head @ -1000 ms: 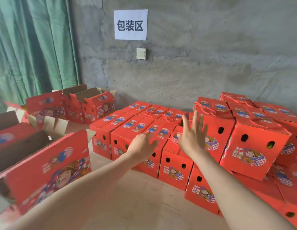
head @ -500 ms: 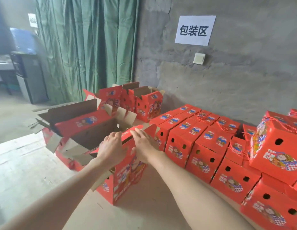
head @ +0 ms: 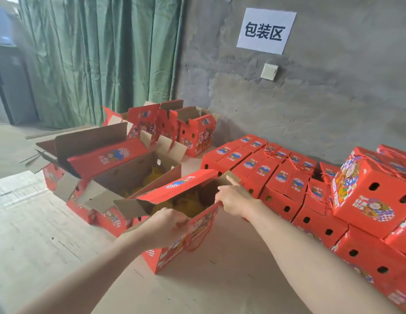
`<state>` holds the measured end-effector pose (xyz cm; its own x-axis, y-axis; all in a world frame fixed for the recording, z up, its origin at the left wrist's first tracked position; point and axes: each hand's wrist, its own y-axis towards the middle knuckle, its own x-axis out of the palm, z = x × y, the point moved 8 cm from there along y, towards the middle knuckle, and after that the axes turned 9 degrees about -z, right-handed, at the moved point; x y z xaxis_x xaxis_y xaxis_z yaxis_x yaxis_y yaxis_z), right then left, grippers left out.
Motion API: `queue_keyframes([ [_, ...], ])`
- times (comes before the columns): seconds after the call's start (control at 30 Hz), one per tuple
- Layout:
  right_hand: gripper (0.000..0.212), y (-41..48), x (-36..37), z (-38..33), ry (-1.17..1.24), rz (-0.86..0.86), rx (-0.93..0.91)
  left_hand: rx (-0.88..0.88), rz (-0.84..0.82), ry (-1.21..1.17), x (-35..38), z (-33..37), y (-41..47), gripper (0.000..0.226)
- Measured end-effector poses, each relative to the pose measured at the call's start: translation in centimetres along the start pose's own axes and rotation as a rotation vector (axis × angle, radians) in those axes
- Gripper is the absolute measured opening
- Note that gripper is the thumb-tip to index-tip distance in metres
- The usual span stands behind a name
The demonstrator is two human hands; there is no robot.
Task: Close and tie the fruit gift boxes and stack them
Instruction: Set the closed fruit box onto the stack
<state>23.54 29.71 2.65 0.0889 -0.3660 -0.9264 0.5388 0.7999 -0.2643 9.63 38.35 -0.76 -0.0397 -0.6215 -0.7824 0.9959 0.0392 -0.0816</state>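
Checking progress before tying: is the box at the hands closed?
Open. The box has its top flap raised, and yellow fruit shows inside. The left hand grips its near wall; the right hand holds its right end.

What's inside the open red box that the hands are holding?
Yellow shapes, likely fruit, show inside the open box. The red flap and the front wall hide most of them, so the count is unclear.

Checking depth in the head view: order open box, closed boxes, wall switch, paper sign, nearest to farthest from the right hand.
1. open box, held by the right hand.
2. closed boxes, to its right.
3. wall switch, far behind them.
4. paper sign, above the switch.
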Motion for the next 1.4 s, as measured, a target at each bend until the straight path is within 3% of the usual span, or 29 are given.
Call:
queue_keyframes([
  [0.07,0.029,-2.3,0.1,-0.3,0.011,-0.038,-0.005,0.005,-0.039,-0.411,0.0,-0.1,-1.2,0.042],
  [0.1,0.025,-3.6,0.1,-0.8,-0.012,-0.044,-0.017,0.014,0.063,-0.512,-0.8,-0.4,-1.6,0.041],
  [0.2,0.019,-7.6,0.2,-2.2,-0.063,-0.040,-0.064,-0.022,0.620,-0.350,-4.3,-2.1,-3.9,0.018],
  [0.27,0.017,-10.1,0.2,-2.0,-0.040,-0.074,-0.041,-0.066,0.795,-0.246,-4.6,-2.8,-4.6,0.015],
  [0.47,0.032,-19.1,4.0,0.7,0.143,-0.399,0.046,-0.022,0.503,-0.136,1.3,0.3,0.2,0.018],
  [0.5,0.032,-20.9,4.9,0.9,0.163,-0.436,0.061,-0.067,0.415,-0.268,3.1,0.5,1.2,0.018],
  [0.57,0.035,-24.4,6.7,1.3,0.243,-0.476,0.088,-0.165,0.167,-0.764,7.7,1.0,2.7,0.035],
  [0.63,0.039,-27.7,8.4,2.0,0.449,-0.496,0.109,-0.189,0.033,-1.196,10.9,2.6,3.5,0.039],
  [0.7,0.041,-31.2,10.1,2.9,0.863,-0.525,0.201,-0.225,0.115,-1.325,12.1,3.7,4.0,0.041],
  [0.77,0.067,-33.5,12.6,3.4,1.187,-0.591,0.321,-0.276,0.382,-1.216,11.3,2.9,3.7,0.035],
  [0.83,0.065,-34.9,15.2,4.6,1.073,-0.587,0.405,-0.311,0.519,-1.017,10.9,2.5,3.5,0.028],
  [0.9,0.058,-35.0,16.4,5.2,0.915,-0.546,0.414,-0.387,0.467,-1.039,11.4,1.4,3.8,0.026],
  [1.0,0.079,-34.9,17.4,5.4,0.839,-0.561,0.393,-0.572,0.188,-1.294,14.6,-0.1,3.4,0.042],
  [1.03,0.083,-34.8,17.4,5.3,0.783,-0.575,0.379,-0.605,0.049,-1.268,15.8,-0.8,3.1,0.047],
  [1.07,0.082,-34.7,17.6,5.4,0.728,-0.591,0.375,-0.549,-0.043,-1.199,16.7,-0.8,2.7,0.049],
  [1.13,0.067,-34.7,17.6,5.3,0.657,-0.596,0.371,-0.468,-0.236,-1.568,19.5,0.8,2.6,0.052],
  [1.2,0.065,-35.0,17.1,5.5,0.636,-0.534,0.402,-0.420,-0.166,-1.684,20.2,1.0,3.0,0.041],
  [1.27,0.080,-35.1,16.2,6.9,0.618,-0.387,0.455,-0.371,-0.117,-1.960,19.6,2.2,3.2,0.030],
  [1.33,0.099,-35.0,15.5,8.8,0.579,-0.240,0.470,-0.143,-0.184,-1.887,17.9,4.0,3.0,0.030],
  [1.4,0.110,-34.8,16.2,10.1,0.586,-0.225,0.445,0.024,-0.309,-1.745,17.0,5.8,2.9,0.040],
])
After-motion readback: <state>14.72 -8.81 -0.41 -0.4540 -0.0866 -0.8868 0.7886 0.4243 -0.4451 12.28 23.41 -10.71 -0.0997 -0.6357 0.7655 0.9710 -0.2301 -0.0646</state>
